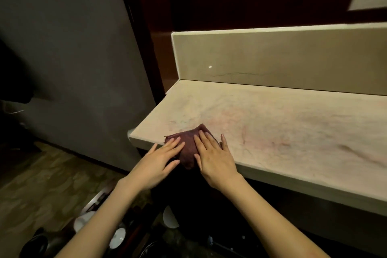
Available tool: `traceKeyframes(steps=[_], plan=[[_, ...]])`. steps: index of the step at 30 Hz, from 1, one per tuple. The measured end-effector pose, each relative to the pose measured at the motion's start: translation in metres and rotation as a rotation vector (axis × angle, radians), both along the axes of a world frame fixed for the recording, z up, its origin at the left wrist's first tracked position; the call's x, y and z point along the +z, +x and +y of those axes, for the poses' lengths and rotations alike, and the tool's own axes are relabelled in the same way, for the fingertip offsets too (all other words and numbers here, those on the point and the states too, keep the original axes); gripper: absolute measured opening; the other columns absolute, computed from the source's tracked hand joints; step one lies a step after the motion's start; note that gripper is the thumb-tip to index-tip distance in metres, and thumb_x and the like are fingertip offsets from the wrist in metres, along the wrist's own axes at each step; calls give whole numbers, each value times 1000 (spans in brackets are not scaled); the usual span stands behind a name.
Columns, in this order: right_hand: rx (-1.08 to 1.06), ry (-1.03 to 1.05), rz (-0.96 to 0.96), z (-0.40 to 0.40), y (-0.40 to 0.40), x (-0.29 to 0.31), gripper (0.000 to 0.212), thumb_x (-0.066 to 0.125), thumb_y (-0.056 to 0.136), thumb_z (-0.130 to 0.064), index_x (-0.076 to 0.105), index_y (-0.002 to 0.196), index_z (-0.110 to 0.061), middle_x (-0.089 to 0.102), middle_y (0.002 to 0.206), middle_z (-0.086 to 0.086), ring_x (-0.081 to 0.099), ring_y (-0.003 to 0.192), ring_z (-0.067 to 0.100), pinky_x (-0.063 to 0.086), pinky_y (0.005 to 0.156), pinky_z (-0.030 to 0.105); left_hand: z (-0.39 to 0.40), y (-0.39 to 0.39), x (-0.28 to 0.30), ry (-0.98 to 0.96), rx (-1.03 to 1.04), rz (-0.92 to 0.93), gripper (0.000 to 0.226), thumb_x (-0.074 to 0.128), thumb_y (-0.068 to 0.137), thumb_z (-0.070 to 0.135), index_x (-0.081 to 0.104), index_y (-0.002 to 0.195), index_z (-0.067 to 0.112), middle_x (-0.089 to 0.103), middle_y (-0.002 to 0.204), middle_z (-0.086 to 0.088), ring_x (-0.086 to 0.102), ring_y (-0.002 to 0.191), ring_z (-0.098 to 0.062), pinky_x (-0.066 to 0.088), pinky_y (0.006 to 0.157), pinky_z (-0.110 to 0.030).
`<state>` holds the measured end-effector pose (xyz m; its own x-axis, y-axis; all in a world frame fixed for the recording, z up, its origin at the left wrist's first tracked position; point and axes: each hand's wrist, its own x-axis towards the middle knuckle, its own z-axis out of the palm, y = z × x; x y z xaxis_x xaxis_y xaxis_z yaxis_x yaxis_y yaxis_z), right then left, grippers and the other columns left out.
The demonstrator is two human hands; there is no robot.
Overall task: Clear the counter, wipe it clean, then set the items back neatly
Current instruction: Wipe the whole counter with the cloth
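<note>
A folded dark red cloth (188,148) lies at the front left corner of the pale marble counter (272,123), partly hanging over the front edge. My left hand (159,163) lies flat with straight fingers on the cloth's left side. My right hand (213,157) presses flat on its right side, fingers spread over the cloth and the counter. Apart from the cloth, nothing stands on the counter surface in view.
A raised beige backsplash (272,58) runs along the counter's far side. A grey wall panel (73,48) stands to the left. Below on the floor (41,184) sit white cups or bowls (83,221) and dark items, blurred, near my arms.
</note>
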<state>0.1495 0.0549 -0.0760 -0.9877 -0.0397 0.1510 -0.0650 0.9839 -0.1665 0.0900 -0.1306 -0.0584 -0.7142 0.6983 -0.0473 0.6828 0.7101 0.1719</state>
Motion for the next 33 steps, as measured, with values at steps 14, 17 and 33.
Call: traceKeyframes(steps=[14,17,33], plan=[[-315,108,-55,135,135,7,65,16,91,-46,44,143,-18,40,150,0,39,138,14,11,110,47,156,89,-7,38,-244,52,86,-5,71,65,6,152,35,0,159,15,-8,143,1,-6,116,-32],[-341,90,-88,160,160,1,68,9,92,-47,30,149,-18,24,156,-1,25,144,12,2,111,44,187,104,-8,30,-298,61,88,-9,70,64,5,152,34,-1,160,14,-5,147,-4,-4,118,-34],[-700,-13,-195,262,271,13,57,15,104,-41,-5,153,-22,-9,161,-7,-9,147,5,-8,117,39,336,183,4,-21,-581,2,59,25,101,49,8,153,29,2,161,7,-1,148,-9,-3,118,-43]])
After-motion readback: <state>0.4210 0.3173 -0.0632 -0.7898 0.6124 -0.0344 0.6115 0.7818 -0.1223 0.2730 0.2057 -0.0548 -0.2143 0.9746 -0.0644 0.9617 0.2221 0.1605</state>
